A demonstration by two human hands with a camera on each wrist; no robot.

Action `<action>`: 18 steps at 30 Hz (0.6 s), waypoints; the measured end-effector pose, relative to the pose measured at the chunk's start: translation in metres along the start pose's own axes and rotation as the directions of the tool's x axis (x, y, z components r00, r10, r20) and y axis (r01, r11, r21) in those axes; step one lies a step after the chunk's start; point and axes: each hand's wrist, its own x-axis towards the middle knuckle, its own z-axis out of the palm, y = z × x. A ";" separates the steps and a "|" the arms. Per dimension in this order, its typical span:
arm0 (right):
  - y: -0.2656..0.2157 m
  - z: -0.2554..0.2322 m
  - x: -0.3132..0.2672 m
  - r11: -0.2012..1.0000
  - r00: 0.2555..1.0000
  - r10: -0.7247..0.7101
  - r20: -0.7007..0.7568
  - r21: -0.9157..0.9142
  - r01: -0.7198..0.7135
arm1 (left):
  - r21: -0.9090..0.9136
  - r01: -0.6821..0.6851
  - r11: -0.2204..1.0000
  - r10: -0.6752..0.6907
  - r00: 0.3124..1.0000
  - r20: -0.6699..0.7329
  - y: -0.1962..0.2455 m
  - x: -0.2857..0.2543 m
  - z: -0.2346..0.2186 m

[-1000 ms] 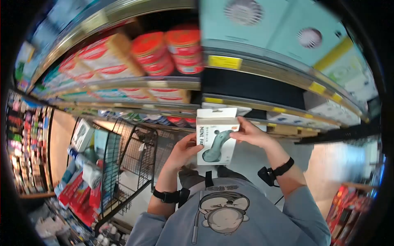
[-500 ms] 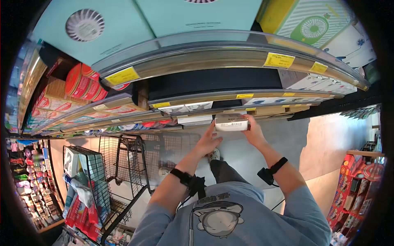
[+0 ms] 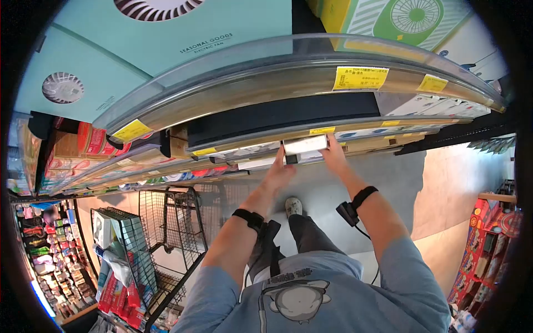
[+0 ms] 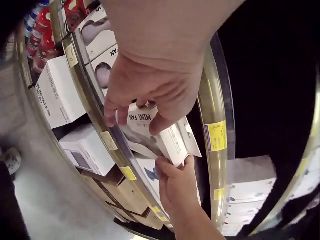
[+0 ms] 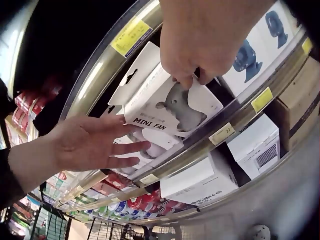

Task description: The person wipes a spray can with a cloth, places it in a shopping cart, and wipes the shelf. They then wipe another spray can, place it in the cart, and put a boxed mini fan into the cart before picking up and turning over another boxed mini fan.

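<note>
A white mini fan box (image 5: 175,107), with a grey-green fan printed on its face, sits at the shelf front, its hang tab sticking out. My right hand (image 5: 200,47) grips one end of it; in the left wrist view thumb and fingers of the right hand (image 4: 177,182) pinch that end. At the opposite end, my left hand (image 5: 92,142) has its fingers extended, fingertips right at the box edge and over neighbouring boxes. Those mini fan boxes (image 4: 102,72) carry pale purple fans. Boxes with blue fans (image 5: 245,62) stand on the other side.
Price tags line the shelf rail (image 3: 266,141). Below are more white boxes (image 4: 80,150) and brown cartons (image 4: 120,192). Large mint electric fan boxes (image 3: 233,22) fill the shelf above. A loaded black wire cart (image 3: 172,222) stands at the left.
The fan box, first held upright before my body, has been tipped and carried forward to the shelf. My left fingers have straightened. My view has swung right along the shelves.
</note>
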 end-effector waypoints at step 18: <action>0.061 -0.001 0.058 0.943 0.969 0.209 0.134 -0.288 -0.164 | -0.136 -0.025 0.990 0.025 1.000 -0.005 -0.087 -0.024 -0.022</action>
